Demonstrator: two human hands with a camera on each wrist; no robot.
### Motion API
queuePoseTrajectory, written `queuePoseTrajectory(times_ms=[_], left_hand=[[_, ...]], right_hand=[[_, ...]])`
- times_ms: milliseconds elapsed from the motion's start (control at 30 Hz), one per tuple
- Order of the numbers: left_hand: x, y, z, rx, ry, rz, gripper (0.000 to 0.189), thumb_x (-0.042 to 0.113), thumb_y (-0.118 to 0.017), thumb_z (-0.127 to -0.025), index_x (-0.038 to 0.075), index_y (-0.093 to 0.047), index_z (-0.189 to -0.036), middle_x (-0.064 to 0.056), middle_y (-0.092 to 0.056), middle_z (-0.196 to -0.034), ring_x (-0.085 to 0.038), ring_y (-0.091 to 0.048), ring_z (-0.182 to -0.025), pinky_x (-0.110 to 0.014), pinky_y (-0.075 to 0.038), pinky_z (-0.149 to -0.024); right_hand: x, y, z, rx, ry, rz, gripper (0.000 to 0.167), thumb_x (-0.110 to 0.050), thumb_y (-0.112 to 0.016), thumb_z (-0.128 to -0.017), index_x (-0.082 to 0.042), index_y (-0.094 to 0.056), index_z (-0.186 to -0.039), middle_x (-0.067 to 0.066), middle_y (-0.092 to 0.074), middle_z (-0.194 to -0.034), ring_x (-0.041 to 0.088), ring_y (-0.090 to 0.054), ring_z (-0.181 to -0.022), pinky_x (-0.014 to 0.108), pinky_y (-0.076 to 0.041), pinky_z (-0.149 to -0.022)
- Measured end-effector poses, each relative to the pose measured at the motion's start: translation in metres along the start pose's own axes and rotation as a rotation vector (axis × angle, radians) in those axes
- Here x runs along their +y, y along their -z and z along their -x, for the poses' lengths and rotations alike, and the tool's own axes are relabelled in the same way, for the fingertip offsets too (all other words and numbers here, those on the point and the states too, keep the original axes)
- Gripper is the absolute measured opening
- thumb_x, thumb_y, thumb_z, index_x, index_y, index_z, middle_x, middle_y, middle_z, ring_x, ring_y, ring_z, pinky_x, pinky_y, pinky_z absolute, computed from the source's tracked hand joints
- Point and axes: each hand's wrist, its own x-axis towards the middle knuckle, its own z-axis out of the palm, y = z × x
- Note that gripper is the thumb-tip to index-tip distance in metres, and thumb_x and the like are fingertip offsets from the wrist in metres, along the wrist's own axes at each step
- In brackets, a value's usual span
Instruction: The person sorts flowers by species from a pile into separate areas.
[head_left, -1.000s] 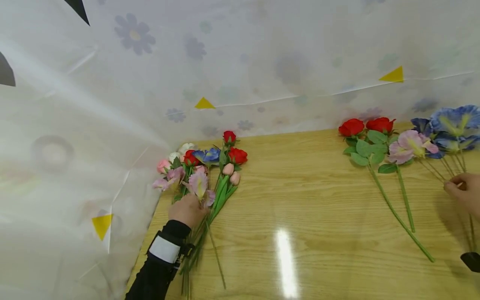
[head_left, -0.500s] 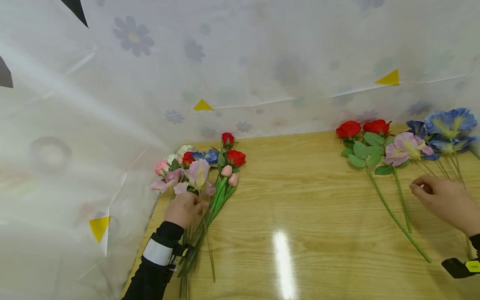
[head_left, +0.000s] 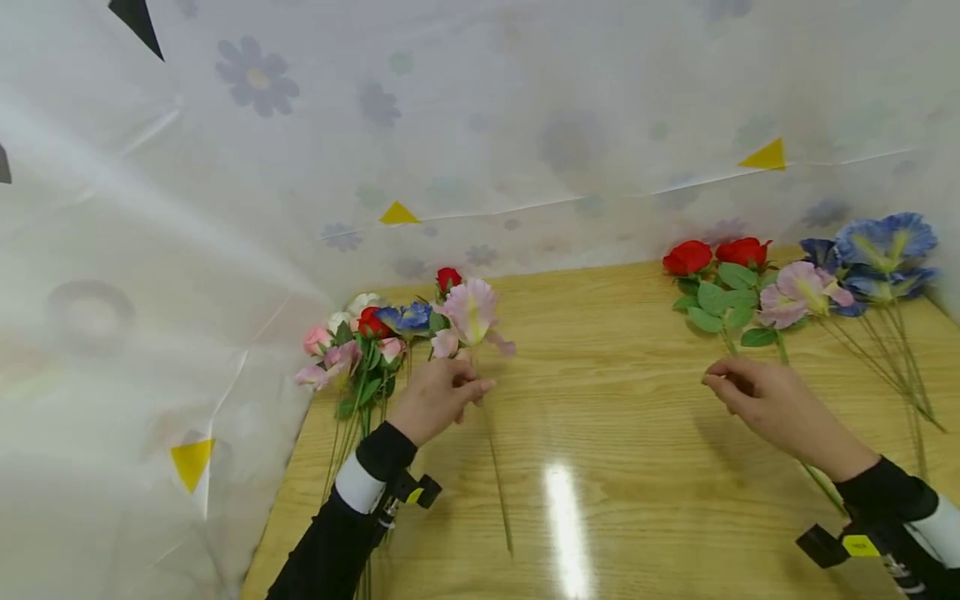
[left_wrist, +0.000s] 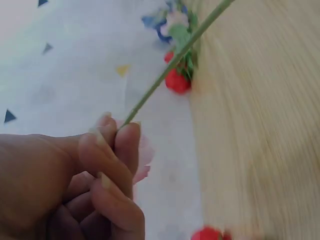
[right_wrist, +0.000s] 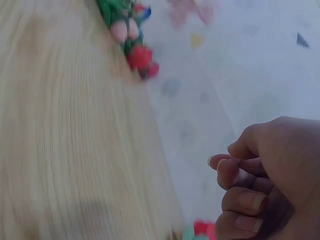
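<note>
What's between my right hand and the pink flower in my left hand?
In the head view, only bare wooden tabletop shows between your right hand and the pink flower your left hand holds.

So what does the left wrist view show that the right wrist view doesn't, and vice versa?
Only the left wrist view shows the left hand, pinching a green stem. Only the right wrist view shows the right hand, loosely curled and holding nothing visible, plus two distinct pale pink buds. Both share the wooden table, the white sheet behind it, blurred red flowers and a yellow triangle.
</note>
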Motion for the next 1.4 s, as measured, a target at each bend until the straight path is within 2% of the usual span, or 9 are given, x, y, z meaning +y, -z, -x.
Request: queuePoseTrajectory(times_ms=[167,367,467,667,867,1067,1233,1300,1400], left_hand=[[0.031,-0.02,-0.015,-0.052,-0.1,0.164,0.022,0.031,-0.064,-0.097,0.017,-0.071,-0.083,0.004,-0.067,-0.068,-0.017,-0.054,-0.044,-0.025,-0.037,-0.044],[0.061,-0.041,-0.024,-0.091,-0.122,0.295,0.02,0.033,-0.066,-0.096,0.017,-0.072,-0.085,0.006,-0.07,-0.07,-0.019,-0.055,-0.044,-0.025,-0.038,-0.043],[0.067,-0.047,-0.026,-0.093,-0.125,0.324,0.019,0.032,-0.067,-0.096,0.018,-0.072,-0.084,0.007,-0.07,-0.069,-0.016,-0.054,-0.043,-0.024,-0.038,-0.042],[0.071,-0.053,-0.025,-0.071,-0.126,0.354,0.017,0.031,-0.067,-0.095,0.02,-0.072,-0.084,0.007,-0.07,-0.069,-0.015,-0.054,-0.043,-0.024,-0.039,-0.042],[0.071,-0.054,-0.026,-0.057,-0.141,0.367,0.017,0.031,-0.067,-0.095,0.018,-0.072,-0.086,0.006,-0.07,-0.07,-0.015,-0.055,-0.044,-0.024,-0.041,-0.042],[0.064,-0.052,-0.024,-0.103,-0.136,0.345,0.022,0.034,-0.065,-0.097,0.015,-0.075,-0.099,0.006,-0.072,-0.076,-0.018,-0.06,-0.051,-0.025,-0.044,-0.047],[0.043,-0.042,-0.017,-0.179,-0.084,0.312,0.025,0.035,-0.063,-0.098,0.014,-0.074,-0.106,0.001,-0.074,-0.085,-0.02,-0.063,-0.058,-0.027,-0.047,-0.054],[0.031,-0.036,-0.013,-0.173,-0.05,0.295,0.024,0.035,-0.062,-0.098,0.015,-0.074,-0.107,-0.001,-0.075,-0.088,-0.02,-0.064,-0.06,-0.027,-0.047,-0.055],[0.014,-0.025,-0.006,-0.12,-0.004,0.27,0.023,0.033,-0.063,-0.098,0.016,-0.073,-0.108,-0.005,-0.075,-0.09,-0.022,-0.064,-0.061,-0.028,-0.047,-0.055]], right_hand=[[-0.041,-0.033,-0.007,-0.112,0.116,-0.244,0.013,-0.012,-0.054,-0.103,-0.018,-0.065,-0.1,-0.009,-0.054,-0.068,0.006,-0.045,-0.053,0.025,-0.036,-0.049],[-0.074,-0.059,-0.004,-0.339,0.186,-0.584,0.019,-0.005,-0.045,-0.105,-0.006,-0.064,-0.109,0.004,-0.057,-0.071,0.014,-0.047,-0.054,0.027,-0.038,-0.048],[-0.079,-0.065,-0.001,-0.403,0.216,-0.678,0.019,-0.002,-0.044,-0.105,-0.002,-0.063,-0.105,0.011,-0.055,-0.069,0.018,-0.038,-0.048,0.026,-0.035,-0.044],[-0.082,-0.069,0.002,-0.426,0.239,-0.762,0.017,0.002,-0.044,-0.103,-0.003,-0.06,-0.1,0.015,-0.054,-0.067,0.022,-0.034,-0.046,0.028,-0.032,-0.041],[-0.082,-0.07,0.003,-0.43,0.207,-0.716,0.013,-0.003,-0.048,-0.103,-0.005,-0.06,-0.099,0.014,-0.056,-0.068,0.018,-0.045,-0.051,0.029,-0.036,-0.045],[-0.067,-0.055,0.005,-0.329,0.193,-0.541,0.012,-0.006,-0.051,-0.103,-0.012,-0.06,-0.099,0.002,-0.059,-0.07,0.009,-0.048,-0.053,0.025,-0.037,-0.047],[-0.035,-0.023,0.008,-0.176,0.078,-0.321,0.011,-0.01,-0.053,-0.103,-0.016,-0.062,-0.098,-0.007,-0.058,-0.072,0.009,-0.046,-0.054,0.027,-0.035,-0.049],[-0.018,-0.008,0.01,-0.129,0.02,-0.232,0.011,-0.012,-0.052,-0.104,-0.015,-0.062,-0.1,-0.007,-0.058,-0.074,0.01,-0.047,-0.055,0.028,-0.034,-0.049],[0.008,0.015,0.012,-0.071,-0.067,-0.122,0.013,-0.013,-0.049,-0.105,-0.009,-0.061,-0.102,-0.001,-0.059,-0.076,0.012,-0.048,-0.058,0.029,-0.032,-0.049]])
